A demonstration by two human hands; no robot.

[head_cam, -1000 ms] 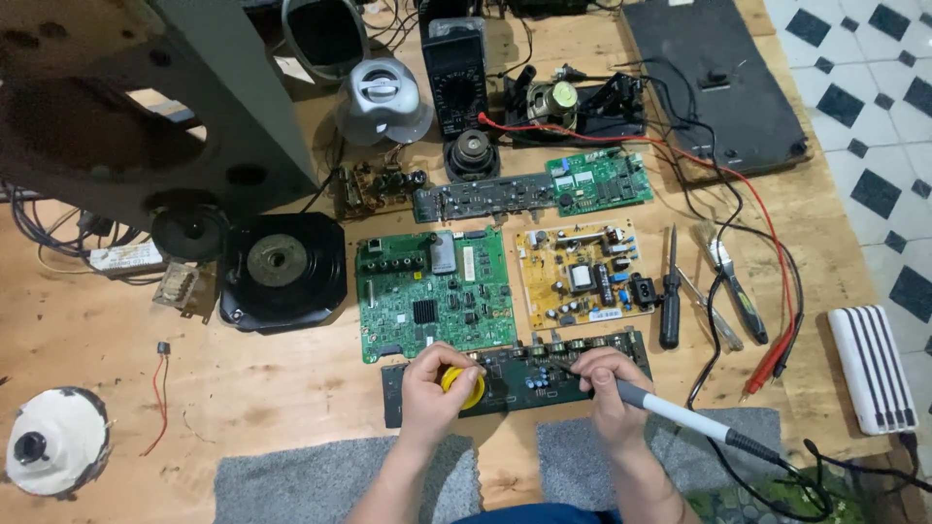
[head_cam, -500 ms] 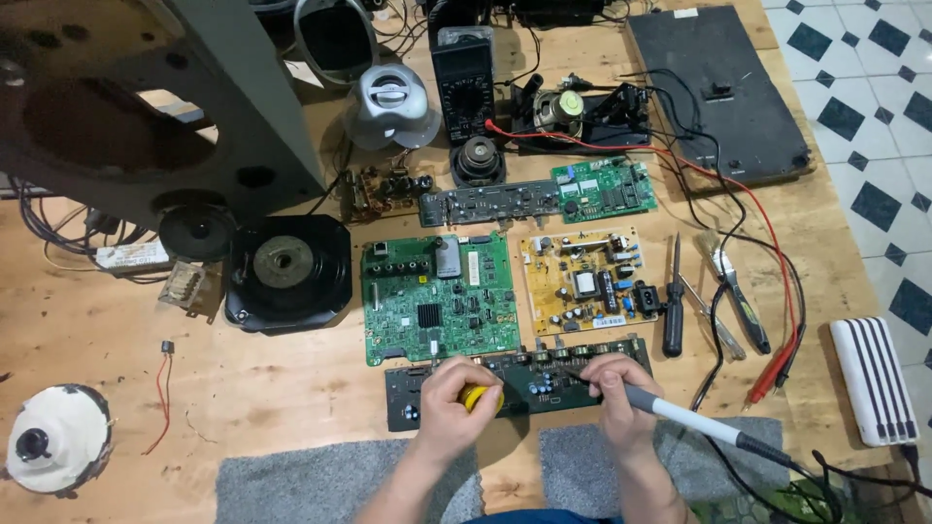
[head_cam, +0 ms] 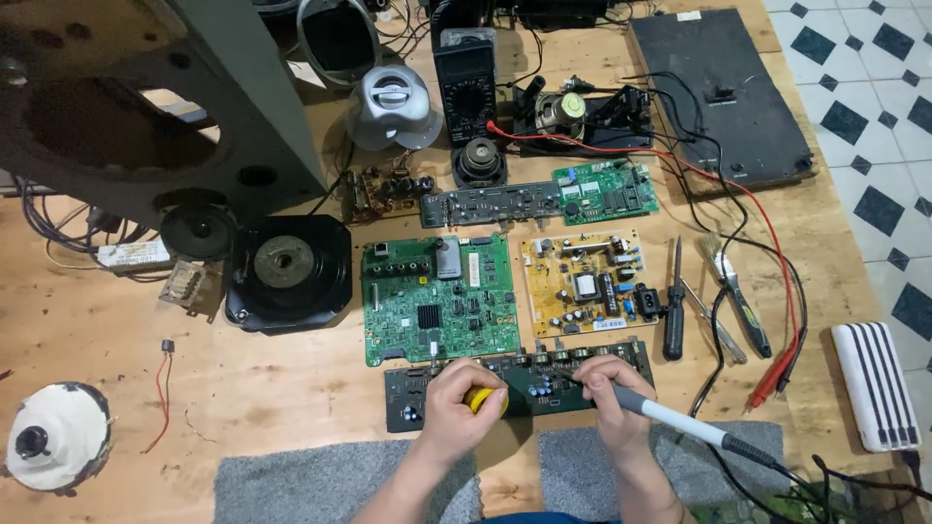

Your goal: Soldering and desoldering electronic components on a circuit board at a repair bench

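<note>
A: Fig. key, pls. What do the hands hold?

B: Left hand (head_cam: pixel 464 408) has its fingers curled tight round a small yellow item (head_cam: pixel 482 399); what kind, can't tell. Right hand (head_cam: pixel 610 396) pinches a soldering iron (head_cam: pixel 670 417) pen-style, thumb and fingers closed on the grey barrel, tip end hidden under the fingers. Cable trails off toward 4 o'clock.

A: And the workpiece?

B: Dark board (head_cam: pixel 519 383), long and narrow, lying flat on the table (head_cam: pixel 262 388) at the near edge, directly under both hands. Left hand sits over its middle-left, right hand over its right third. Both hands appear to rest on the board; exact contact pts hidden.

A: Handling?

B: Judged light, stiff, thin. Probably fragile on top: a row of upright parts along the 12 o'clock edge. Best taken by the bare short ends or the long edges, not by the parts. Likely to slide on smooth wood unless pinned, which the left hand seems to do. Iron: hold the grey grip only, front end presumably hot.

A: Surroundings?

B: Green board (head_cam: pixel 437 301) just beyond at 12 o'clock, edge nearly touching. Yellow board (head_cam: pixel 582 281) at 1 o'clock. Screwdriver (head_cam: pixel 674 311) and pliers (head_cam: pixel 743 301) at 2 o'clock, near. Red lead (head_cam: pixel 777 374) at 3 o'clock. Grey mat (head_cam: pixel 291 485) at 7 o'clock, beside the left forearm. Black speaker (head_cam: pixel 286 272) at 10 o'clock, well apart.
</note>
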